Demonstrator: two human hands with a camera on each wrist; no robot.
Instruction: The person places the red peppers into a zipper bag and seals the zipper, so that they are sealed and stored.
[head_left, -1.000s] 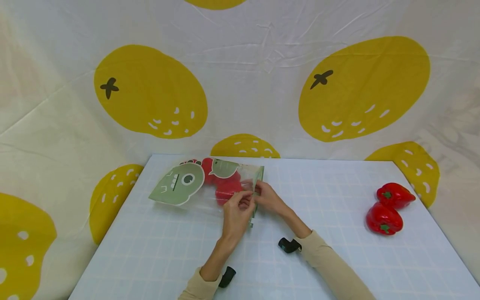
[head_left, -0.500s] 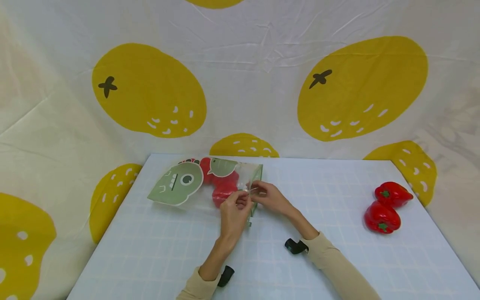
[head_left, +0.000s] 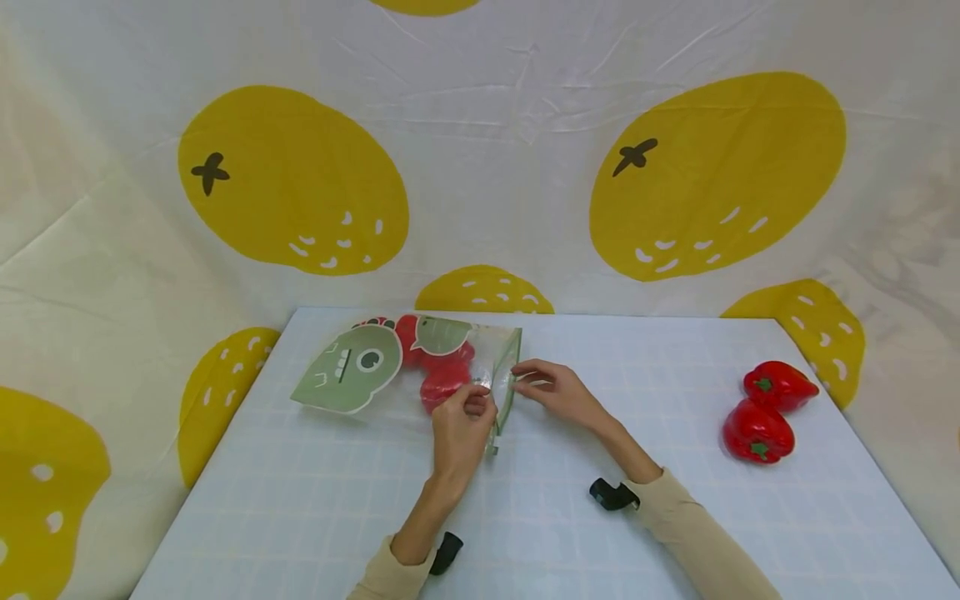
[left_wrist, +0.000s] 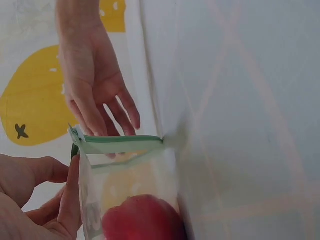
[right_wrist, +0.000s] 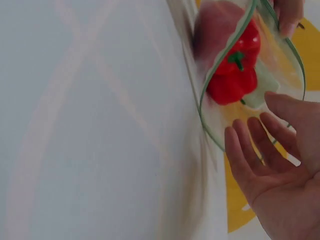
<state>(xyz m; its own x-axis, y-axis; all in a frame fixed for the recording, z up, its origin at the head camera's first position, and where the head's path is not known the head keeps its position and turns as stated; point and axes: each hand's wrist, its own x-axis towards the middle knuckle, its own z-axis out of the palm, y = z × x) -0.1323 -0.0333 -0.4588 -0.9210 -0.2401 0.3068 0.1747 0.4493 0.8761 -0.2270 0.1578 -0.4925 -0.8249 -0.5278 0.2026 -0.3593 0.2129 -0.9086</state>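
Observation:
A clear zip bag [head_left: 348, 368] with green cartoon prints lies on the table, its mouth facing right. Red bell peppers [right_wrist: 240, 57] show through the mouth, which gapes wide in the right wrist view. My left hand [head_left: 459, 437] pinches the near edge of the mouth between thumb and fingers. Just right of the mouth is my right hand [head_left: 566, 396], fingers extended and holding nothing. In the left wrist view the green zip strip [left_wrist: 122, 140] crosses in front of the right hand's fingertips. Whether those fingertips touch the far rim I cannot tell.
Two more red bell peppers [head_left: 757, 432] sit together at the right side of the table. A pale checked cloth covers the tabletop [head_left: 637, 358]. Behind it hangs a white curtain [head_left: 495, 192] printed with yellow fruit. A black camera [head_left: 611, 493] is worn at each wrist.
My right hand has drawn back to the right from the bag's edge, and its fingers have parted. The mouth has spread wider. The left hand keeps its pinch.

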